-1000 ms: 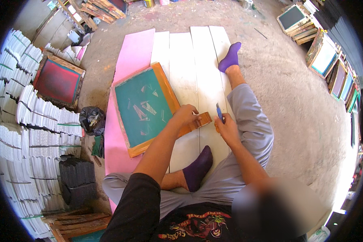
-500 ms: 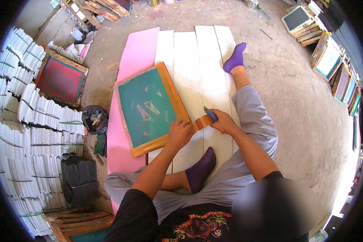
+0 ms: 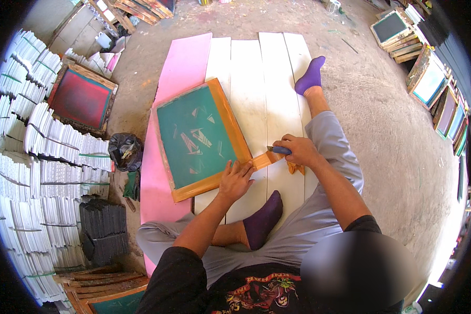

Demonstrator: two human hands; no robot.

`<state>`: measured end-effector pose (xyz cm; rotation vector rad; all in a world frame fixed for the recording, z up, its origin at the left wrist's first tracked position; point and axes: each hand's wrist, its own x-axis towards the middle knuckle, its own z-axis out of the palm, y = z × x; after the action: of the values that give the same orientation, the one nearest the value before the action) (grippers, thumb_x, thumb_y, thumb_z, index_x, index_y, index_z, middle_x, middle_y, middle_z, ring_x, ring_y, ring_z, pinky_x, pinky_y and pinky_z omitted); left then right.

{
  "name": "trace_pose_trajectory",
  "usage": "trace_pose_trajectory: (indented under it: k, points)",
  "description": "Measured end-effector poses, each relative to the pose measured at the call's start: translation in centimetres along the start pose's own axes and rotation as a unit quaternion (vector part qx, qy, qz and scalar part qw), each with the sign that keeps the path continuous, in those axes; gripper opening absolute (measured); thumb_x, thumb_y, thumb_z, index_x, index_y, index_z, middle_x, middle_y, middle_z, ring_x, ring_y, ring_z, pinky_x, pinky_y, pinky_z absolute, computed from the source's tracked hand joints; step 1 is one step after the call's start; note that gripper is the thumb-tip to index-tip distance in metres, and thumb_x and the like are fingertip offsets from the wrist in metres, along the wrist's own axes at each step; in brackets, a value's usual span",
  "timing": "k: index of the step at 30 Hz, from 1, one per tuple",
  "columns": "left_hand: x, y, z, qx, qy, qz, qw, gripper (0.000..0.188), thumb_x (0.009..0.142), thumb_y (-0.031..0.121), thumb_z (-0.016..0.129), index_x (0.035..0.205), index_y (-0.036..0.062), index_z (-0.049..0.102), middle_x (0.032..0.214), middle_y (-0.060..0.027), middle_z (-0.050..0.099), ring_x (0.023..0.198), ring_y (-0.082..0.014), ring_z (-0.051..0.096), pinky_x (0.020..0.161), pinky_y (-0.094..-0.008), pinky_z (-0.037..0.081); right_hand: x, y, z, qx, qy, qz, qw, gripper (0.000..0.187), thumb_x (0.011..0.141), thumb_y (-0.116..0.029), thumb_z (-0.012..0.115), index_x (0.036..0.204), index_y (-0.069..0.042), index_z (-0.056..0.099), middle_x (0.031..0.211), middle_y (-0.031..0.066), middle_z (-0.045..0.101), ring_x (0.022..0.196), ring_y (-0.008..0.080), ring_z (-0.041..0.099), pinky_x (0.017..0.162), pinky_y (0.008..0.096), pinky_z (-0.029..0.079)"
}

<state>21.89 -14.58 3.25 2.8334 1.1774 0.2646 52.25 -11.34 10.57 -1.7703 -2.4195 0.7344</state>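
A screen-printing frame [image 3: 191, 141] with green mesh and pale line shapes lies tilted on the boards, brown tape along its right and near edges. My left hand [image 3: 236, 179] rests with fingers spread on the frame's near right corner. From that corner a strip of brown tape [image 3: 261, 161] runs off to the right. Above the strip's far end, my right hand [image 3: 301, 150] grips a blue-handled utility knife [image 3: 280, 150], its tip pointing left. Crumpled brown tape [image 3: 295, 168] shows just below this hand; whether it joins the strip, I cannot tell.
White boards [image 3: 248, 78] and a pink board [image 3: 180, 65] lie beneath the frame and my legs. Tied stacks of white sheets [image 3: 57, 180] and a black bag [image 3: 125, 152] stand at left. More frames [image 3: 83, 97] lean on both sides.
My left fingers have gone from a pinch to spread flat on the corner. My right hand has shifted slightly right and up; the knife now lies more level, and the curled tape is straighter.
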Motion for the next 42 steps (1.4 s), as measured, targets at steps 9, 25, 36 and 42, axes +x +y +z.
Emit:
trace_pose_trajectory:
  k: [9,25,36,42]
  points:
    - [7.6,0.0,-2.5,-0.175,0.021,-0.084,0.981,0.038,0.088,0.042,0.072,0.121,0.0228,0.074,0.113,-0.0049,0.071,0.114,-0.0328,0.058,0.1,-0.0508,0.042,-1.0,-0.2,0.6,0.006,0.036,0.017,0.999,0.064,0.081,-0.013,0.074,0.139,-0.031,0.057,0.127,0.0028,0.062,0.106,0.0271,0.068,0.087,0.042,0.056]
    - [15.6,-1.8,-1.2,-0.204,-0.229,0.027,0.951,0.035,0.085,0.049,0.073,0.113,0.0283,0.079,0.098,-0.0018,0.075,0.108,-0.0278,0.059,0.099,-0.0431,0.041,-8.5,-6.6,1.3,0.189,0.089,0.247,0.946,0.046,0.089,-0.015,0.062,0.131,-0.002,0.051,0.108,0.0279,0.067,0.099,0.0474,0.067,0.087,0.0559,0.052]
    - [16.0,-2.6,-2.4,-0.191,-0.298,0.015,0.935,0.039,0.083,0.049,0.075,0.102,0.0152,0.079,0.095,-0.0105,0.075,0.093,-0.0331,0.069,0.088,-0.0485,0.047,-4.3,-12.5,5.7,0.109,0.008,0.24,0.965,0.053,0.101,-0.021,0.049,0.151,-0.008,0.037,0.087,0.0225,0.071,0.081,0.0431,0.071,0.073,0.0572,0.056]
    - [15.9,-3.8,1.2,-0.254,-0.291,0.014,0.922,0.03,0.084,0.045,0.075,0.09,0.0155,0.078,0.081,-0.0083,0.071,0.091,-0.0285,0.068,0.094,-0.0508,0.04,-3.5,-12.7,6.2,0.079,-0.004,0.231,0.97,0.059,0.098,-0.011,0.046,0.155,-0.011,0.033,0.087,0.0234,0.071,0.08,0.0421,0.072,0.071,0.0555,0.057]
